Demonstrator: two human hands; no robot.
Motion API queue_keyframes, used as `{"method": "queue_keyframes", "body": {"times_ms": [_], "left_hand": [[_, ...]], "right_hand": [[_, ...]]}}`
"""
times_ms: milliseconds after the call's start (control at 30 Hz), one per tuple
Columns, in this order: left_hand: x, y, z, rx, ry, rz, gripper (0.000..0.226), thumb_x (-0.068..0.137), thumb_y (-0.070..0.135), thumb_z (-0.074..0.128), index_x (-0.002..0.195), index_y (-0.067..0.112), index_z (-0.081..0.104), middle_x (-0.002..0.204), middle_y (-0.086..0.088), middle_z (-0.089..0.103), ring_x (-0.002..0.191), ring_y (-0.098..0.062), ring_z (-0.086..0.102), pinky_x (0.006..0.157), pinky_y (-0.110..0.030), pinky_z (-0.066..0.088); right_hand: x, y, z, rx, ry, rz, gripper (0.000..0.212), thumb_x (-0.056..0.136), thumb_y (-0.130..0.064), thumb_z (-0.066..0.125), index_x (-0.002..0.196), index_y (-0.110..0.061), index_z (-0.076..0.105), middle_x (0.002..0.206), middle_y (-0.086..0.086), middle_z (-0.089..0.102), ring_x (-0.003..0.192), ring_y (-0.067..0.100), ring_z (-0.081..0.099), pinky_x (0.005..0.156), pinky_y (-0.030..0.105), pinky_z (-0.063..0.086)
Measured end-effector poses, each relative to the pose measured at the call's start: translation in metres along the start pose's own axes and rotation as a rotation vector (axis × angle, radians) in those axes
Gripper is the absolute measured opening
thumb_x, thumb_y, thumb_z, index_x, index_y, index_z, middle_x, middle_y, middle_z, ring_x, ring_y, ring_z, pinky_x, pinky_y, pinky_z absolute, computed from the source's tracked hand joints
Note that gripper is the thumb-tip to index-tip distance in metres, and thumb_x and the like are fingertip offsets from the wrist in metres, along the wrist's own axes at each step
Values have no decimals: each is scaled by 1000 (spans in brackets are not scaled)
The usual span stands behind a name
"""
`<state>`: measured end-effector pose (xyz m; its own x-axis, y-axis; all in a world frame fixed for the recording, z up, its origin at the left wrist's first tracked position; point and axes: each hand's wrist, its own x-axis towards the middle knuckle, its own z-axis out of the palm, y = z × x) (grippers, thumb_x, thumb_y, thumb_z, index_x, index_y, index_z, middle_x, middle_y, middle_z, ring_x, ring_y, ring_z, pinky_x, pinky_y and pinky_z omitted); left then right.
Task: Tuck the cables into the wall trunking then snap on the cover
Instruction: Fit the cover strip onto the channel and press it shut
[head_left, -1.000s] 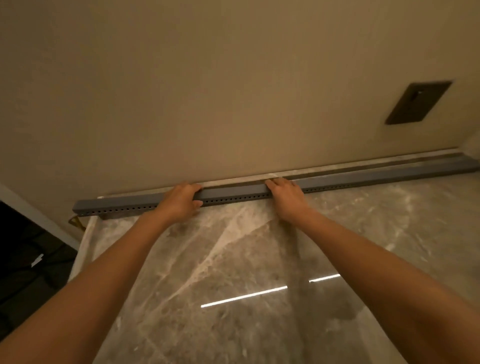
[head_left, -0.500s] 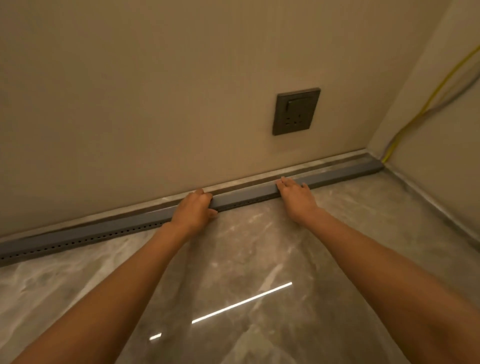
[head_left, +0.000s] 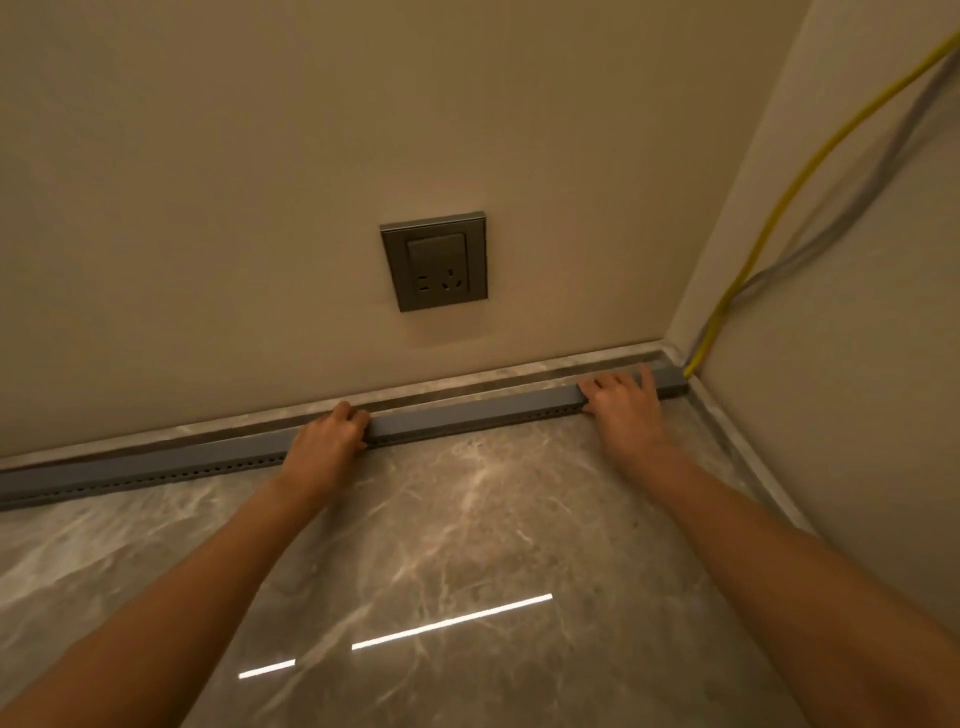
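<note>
A long grey trunking (head_left: 467, 415) with a row of small holes along its front runs along the foot of the wall, its cover on top. My left hand (head_left: 327, 441) curls over the trunking near its middle, fingers over the top edge. My right hand (head_left: 623, 400) lies flat on the cover close to the right end, fingers spread. A yellow cable (head_left: 769, 223) and a grey cable (head_left: 852, 208) come down the right wall and go in at the trunking's end in the corner.
A dark wall socket (head_left: 435, 261) sits on the wall above the trunking. The polished marble floor (head_left: 441, 545) reflects strip lights. A marble skirting (head_left: 519, 371) runs behind the trunking and along the right wall.
Both hands have slid to the right along the trunking; my right hand has reached the end near the corner. The view has swung right with them.
</note>
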<state>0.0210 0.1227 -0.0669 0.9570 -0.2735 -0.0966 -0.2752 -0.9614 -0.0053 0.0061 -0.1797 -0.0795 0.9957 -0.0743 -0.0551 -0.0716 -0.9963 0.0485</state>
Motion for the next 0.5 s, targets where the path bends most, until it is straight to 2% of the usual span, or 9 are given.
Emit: {"method": "queue_keyframes", "body": {"times_ms": [167, 367, 433, 500], "left_hand": [[6, 4, 3, -32, 12, -45, 30, 92, 8, 51, 119, -3, 54, 117, -25, 54, 102, -43, 59, 84, -47, 48], [12, 4, 11, -94, 92, -105, 23, 87, -1, 53, 110, -5, 57, 110, -27, 58, 95, -44, 60, 77, -48, 48], [13, 3, 12, -91, 118, -107, 20, 85, -3, 55, 104, -7, 60, 103, -28, 60, 90, -45, 61, 73, -48, 50], [11, 4, 12, -47, 133, -74, 17, 77, -6, 65, 94, -8, 64, 89, -29, 64, 77, -45, 64, 61, -47, 53]], "right_hand": [[15, 1, -4, -55, 38, -44, 41, 96, -7, 41, 137, -6, 41, 136, 15, 53, 127, 32, 46, 120, 45, 14], [28, 7, -8, -151, 13, -112, 33, 96, -5, 39, 128, -2, 50, 128, 16, 57, 121, 32, 50, 121, 40, 14], [33, 4, -10, -147, 29, -105, 32, 94, -2, 40, 123, -1, 55, 125, 18, 58, 119, 32, 53, 120, 40, 18], [35, 0, -12, -142, 17, -91, 30, 94, -1, 41, 119, -1, 57, 123, 18, 59, 117, 33, 54, 115, 39, 27]]}}
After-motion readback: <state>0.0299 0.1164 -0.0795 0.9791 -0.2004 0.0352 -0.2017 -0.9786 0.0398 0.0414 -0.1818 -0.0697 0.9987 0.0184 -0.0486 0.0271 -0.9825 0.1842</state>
